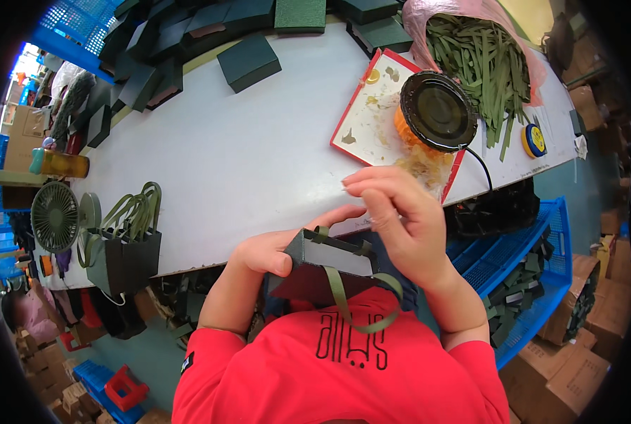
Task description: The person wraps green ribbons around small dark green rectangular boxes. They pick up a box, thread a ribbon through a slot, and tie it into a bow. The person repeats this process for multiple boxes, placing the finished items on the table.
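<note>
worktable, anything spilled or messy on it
Yes. Amber residue is smeared over the red-edged white board around the black-topped pot, looking like spillage. Some green ribbons also straggle out of the pink bag onto the tabletop, which looks untidy.

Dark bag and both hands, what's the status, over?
Left hand holding dark bag. Right hand raised near it, grip unclear. Ribbon handle loops over red shirt; nothing visibly blocking.
</note>
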`<state>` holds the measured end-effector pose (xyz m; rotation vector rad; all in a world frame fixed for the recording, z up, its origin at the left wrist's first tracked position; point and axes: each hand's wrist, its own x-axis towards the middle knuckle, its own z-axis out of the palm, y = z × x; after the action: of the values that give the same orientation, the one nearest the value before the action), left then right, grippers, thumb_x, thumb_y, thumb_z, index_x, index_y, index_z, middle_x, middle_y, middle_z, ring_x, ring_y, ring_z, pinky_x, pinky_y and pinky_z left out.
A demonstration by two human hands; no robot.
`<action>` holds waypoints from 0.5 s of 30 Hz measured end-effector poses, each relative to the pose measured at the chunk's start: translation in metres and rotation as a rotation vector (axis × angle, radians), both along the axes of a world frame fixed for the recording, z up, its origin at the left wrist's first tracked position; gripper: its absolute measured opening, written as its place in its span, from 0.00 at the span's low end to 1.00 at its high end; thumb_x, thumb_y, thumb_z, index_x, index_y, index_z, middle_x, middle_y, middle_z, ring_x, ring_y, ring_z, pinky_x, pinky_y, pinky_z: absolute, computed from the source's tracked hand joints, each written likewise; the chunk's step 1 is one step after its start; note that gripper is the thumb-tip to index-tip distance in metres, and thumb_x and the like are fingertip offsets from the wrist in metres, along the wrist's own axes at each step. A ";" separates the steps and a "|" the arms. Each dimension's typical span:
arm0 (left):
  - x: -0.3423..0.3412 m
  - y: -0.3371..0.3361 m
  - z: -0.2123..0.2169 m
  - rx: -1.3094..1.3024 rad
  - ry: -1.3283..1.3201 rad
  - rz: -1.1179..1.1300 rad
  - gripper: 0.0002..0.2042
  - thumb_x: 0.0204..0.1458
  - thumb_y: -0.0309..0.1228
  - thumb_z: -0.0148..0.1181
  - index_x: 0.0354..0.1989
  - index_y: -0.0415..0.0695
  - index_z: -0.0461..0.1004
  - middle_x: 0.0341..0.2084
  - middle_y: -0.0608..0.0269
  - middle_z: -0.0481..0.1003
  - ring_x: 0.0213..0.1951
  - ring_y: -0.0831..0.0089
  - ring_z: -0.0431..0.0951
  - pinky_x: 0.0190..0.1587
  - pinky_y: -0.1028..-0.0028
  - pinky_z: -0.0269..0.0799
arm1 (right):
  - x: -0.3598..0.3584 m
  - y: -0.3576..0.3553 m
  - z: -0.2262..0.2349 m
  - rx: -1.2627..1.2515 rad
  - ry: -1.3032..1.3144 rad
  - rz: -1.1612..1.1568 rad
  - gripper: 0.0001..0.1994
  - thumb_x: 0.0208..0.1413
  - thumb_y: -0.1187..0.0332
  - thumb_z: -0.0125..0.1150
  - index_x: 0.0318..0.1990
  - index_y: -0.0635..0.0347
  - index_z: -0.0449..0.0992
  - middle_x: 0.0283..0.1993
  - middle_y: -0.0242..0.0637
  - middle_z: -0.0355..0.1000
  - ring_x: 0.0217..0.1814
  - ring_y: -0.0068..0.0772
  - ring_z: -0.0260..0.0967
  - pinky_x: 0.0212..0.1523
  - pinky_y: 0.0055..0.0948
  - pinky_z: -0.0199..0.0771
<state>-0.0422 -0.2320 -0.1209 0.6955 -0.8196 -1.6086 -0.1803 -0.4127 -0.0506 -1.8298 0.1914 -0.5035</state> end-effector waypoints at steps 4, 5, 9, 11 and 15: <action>0.001 -0.004 0.007 -0.012 0.001 -0.004 0.67 0.42 0.71 0.61 0.75 0.28 0.36 0.74 0.42 0.45 0.76 0.55 0.42 0.75 0.58 0.35 | -0.001 0.003 -0.006 0.055 -0.098 -0.048 0.03 0.62 0.77 0.60 0.41 0.65 0.79 0.46 0.38 0.76 0.30 0.15 0.64 0.29 0.18 0.64; 0.002 -0.005 0.007 -0.013 0.001 -0.014 0.67 0.42 0.71 0.62 0.75 0.27 0.36 0.74 0.42 0.45 0.76 0.55 0.42 0.75 0.58 0.35 | -0.001 0.003 -0.006 0.049 -0.100 -0.023 0.04 0.61 0.77 0.62 0.41 0.64 0.79 0.46 0.38 0.76 0.29 0.14 0.63 0.29 0.17 0.63; 0.004 0.000 0.003 0.015 0.005 -0.069 0.66 0.43 0.69 0.64 0.75 0.30 0.37 0.74 0.43 0.47 0.76 0.56 0.45 0.74 0.60 0.38 | -0.005 0.001 0.005 0.035 -0.005 0.100 0.07 0.55 0.76 0.69 0.41 0.62 0.79 0.47 0.36 0.74 0.29 0.16 0.65 0.29 0.19 0.66; 0.008 0.004 -0.002 0.043 -0.028 -0.128 0.65 0.43 0.67 0.65 0.76 0.31 0.37 0.73 0.45 0.50 0.74 0.58 0.48 0.73 0.62 0.41 | -0.003 0.003 0.016 -0.011 0.080 0.172 0.09 0.53 0.74 0.71 0.40 0.61 0.79 0.47 0.34 0.73 0.30 0.21 0.70 0.30 0.23 0.73; 0.010 0.004 -0.003 0.092 -0.071 -0.164 0.63 0.44 0.65 0.66 0.76 0.33 0.38 0.70 0.48 0.55 0.71 0.61 0.55 0.71 0.66 0.47 | -0.001 0.010 0.005 -0.151 0.097 0.212 0.07 0.51 0.73 0.71 0.36 0.61 0.80 0.48 0.35 0.72 0.31 0.33 0.75 0.33 0.29 0.77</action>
<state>-0.0326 -0.2280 -0.1238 0.7702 -0.8769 -1.7869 -0.1809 -0.4024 -0.0459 -1.9972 0.0246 -0.2869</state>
